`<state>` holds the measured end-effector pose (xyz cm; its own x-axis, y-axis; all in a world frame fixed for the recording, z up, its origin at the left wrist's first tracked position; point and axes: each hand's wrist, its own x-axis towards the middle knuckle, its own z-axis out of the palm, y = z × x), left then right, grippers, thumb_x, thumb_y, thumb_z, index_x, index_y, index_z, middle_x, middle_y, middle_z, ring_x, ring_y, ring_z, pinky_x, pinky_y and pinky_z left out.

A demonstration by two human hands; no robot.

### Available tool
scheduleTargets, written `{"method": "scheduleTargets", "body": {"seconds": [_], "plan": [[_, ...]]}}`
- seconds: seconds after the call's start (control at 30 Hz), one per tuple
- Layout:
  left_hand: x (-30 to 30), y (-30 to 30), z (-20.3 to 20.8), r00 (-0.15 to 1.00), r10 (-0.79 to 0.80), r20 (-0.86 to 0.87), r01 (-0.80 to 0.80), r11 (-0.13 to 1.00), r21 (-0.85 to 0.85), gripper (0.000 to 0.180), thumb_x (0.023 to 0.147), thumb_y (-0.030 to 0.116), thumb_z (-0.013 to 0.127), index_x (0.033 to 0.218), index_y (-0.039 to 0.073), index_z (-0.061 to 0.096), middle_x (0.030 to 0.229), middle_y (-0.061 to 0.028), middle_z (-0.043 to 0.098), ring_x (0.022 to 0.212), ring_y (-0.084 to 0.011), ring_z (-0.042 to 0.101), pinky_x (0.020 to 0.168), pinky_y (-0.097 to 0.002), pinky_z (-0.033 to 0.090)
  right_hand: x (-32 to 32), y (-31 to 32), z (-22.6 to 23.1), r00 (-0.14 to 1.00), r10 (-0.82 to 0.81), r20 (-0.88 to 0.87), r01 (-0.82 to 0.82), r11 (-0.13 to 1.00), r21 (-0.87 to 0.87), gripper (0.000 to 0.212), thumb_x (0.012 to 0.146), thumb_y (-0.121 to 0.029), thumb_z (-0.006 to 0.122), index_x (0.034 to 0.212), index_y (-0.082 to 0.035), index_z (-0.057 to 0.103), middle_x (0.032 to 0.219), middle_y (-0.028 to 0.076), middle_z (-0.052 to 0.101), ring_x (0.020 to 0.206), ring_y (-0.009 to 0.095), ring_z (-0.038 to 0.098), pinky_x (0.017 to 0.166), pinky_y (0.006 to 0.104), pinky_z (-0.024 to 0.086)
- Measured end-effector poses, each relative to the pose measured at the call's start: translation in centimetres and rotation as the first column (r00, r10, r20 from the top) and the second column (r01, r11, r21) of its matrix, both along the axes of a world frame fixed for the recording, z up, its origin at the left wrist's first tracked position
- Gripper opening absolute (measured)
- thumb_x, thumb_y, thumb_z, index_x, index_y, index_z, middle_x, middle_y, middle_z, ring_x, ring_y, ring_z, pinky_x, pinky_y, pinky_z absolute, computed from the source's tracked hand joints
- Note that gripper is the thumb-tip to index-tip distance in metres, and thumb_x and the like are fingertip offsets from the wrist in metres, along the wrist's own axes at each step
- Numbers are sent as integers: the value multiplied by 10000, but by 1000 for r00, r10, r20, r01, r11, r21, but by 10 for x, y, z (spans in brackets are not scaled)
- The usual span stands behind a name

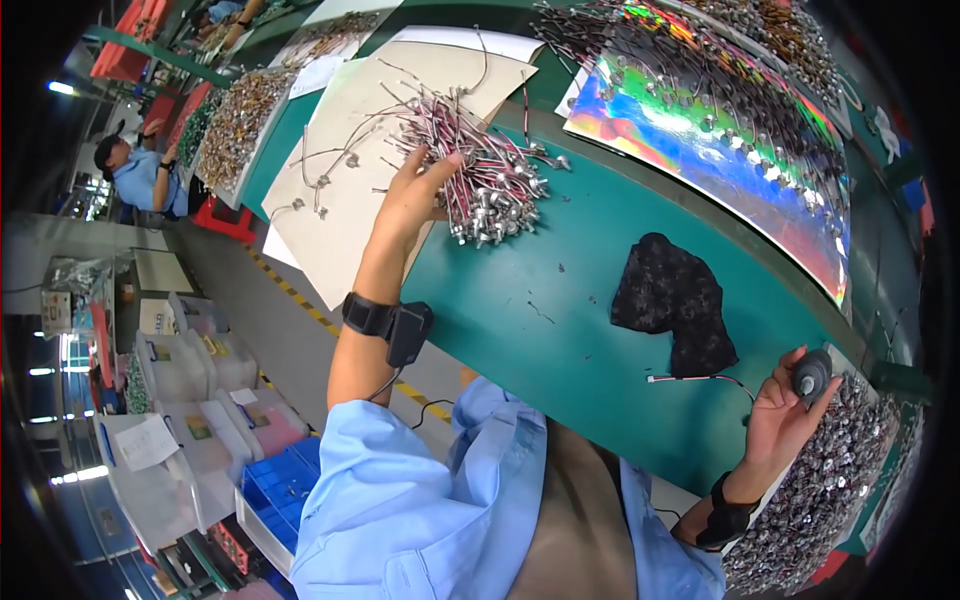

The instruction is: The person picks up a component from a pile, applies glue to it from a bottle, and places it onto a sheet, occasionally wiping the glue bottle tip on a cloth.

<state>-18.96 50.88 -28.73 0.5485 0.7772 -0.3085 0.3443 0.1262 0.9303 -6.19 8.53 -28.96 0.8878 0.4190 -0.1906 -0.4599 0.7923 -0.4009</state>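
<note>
A heap of small silvery metal parts on red, black and white wires lies on the green table, partly over beige paper. My left hand rests at the heap's left side, thumb and forefinger apart; its other fingers are partly hidden. At the right, my right hand is closed round a dark grey, rounded object with a pale metal tip, whose exact kind I cannot make out. A thin wire with a white connector runs from the table to this hand; whether the fingers hold it is unclear.
A crumpled black cloth lies mid-table. Beyond it, a shiny rainbow-coloured sheet carries rows of wired parts. More parts are massed at the right. Plastic boxes and a blue bin stand left; a co-worker sits far left.
</note>
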Motion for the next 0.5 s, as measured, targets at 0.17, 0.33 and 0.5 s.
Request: {"method": "scheduleTargets", "body": {"seconds": [0.17, 0.33, 0.5], "plan": [[-31, -14, 1, 970, -120, -213, 179, 942, 285, 535, 762, 280, 611, 1143, -60, 454, 1101, -205, 508, 903, -200, 553, 695, -284, 457, 2, 8, 8, 1000, -12, -26, 11, 999, -33, 426, 873, -336, 464, 1034, 55, 417, 1012, 184, 501, 587, 117, 376, 512, 213, 319], [-20, -108, 12, 963, -268, 4, 197, 719, 666, 277, 729, 93, 611, 975, -12, 542, 984, -140, 560, 825, -253, 569, 695, -291, 450, 7, 1, 7, 998, -58, -29, 58, 998, -18, 443, 867, -351, 470, 1029, 58, 420, 1006, 186, 508, 580, 120, 376, 507, 217, 320], [10, -220, -5, 647, -752, -127, 615, 415, 670, 226, 687, 93, 641, 877, 15, 547, 858, -111, 509, 741, -267, 546, 595, -316, 459, -4, -7, 14, 992, -114, -45, 116, 993, 35, 448, 862, -364, 474, 1025, 50, 424, 994, 188, 518, 572, 122, 376, 501, 218, 321]]}}
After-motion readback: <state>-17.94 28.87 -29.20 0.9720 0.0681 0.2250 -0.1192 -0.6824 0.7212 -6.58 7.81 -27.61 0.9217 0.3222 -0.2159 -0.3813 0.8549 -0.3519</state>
